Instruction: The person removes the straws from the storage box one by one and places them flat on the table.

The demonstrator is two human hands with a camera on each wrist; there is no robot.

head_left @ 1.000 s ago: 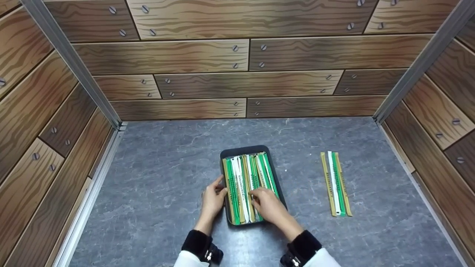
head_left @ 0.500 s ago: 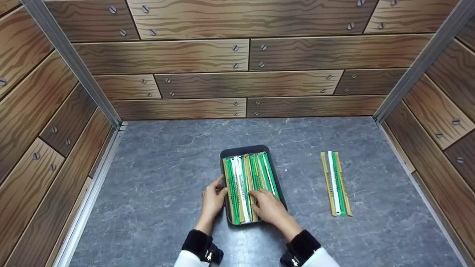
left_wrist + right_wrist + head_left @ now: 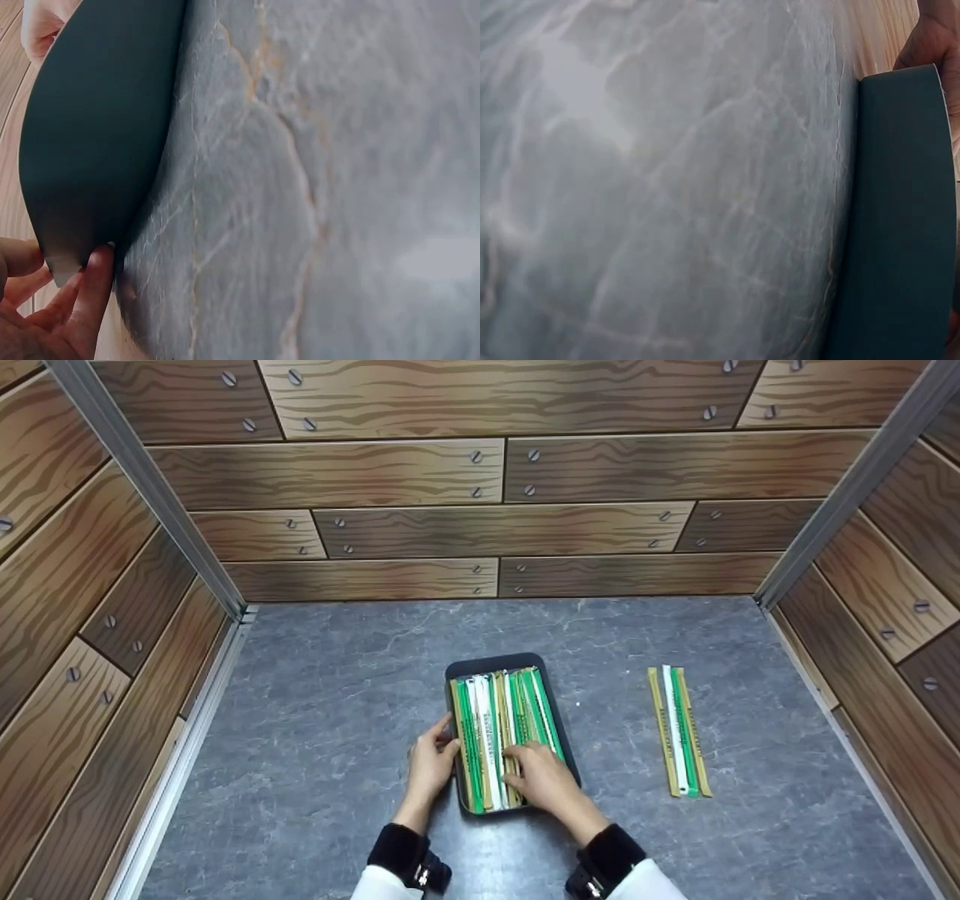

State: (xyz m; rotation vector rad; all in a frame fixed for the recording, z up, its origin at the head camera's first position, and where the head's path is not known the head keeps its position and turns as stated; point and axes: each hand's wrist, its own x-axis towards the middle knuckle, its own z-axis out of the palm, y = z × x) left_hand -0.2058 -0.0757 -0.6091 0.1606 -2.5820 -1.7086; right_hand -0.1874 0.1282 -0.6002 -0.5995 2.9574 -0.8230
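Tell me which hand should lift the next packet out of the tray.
Probably the right hand: its fingertips already rest on the packets inside the dark tray, while the left hand steadies the tray's left rim.

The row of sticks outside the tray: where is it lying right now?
In the head view, the loose sticks lie side by side on the grey table, right of the dark tray and apart from it.
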